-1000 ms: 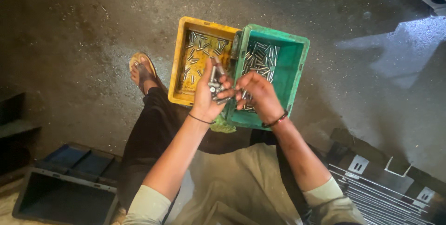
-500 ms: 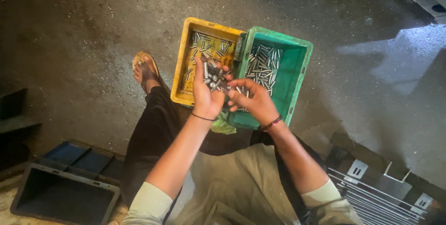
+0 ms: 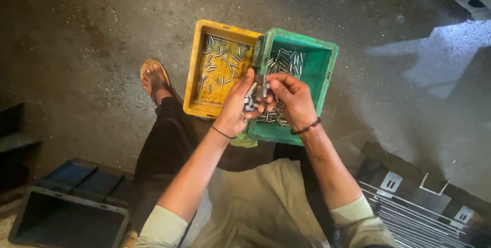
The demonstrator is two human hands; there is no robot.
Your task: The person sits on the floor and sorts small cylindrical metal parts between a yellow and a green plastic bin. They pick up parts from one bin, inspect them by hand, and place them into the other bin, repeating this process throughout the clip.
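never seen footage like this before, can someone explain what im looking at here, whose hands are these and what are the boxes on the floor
This is one picture from a camera worn on a person's head, looking down at their own arms and lap. No machine is involved. On the concrete floor sit two plastic trays side by side: a yellow tray and a green tray, each holding small metal pins. The left hand cups a bunch of these metal pins, and the right hand pinches a small metal piece with its fingers just above them. A sandalled foot shows left of the yellow tray, and a dark bin lies at bottom left.
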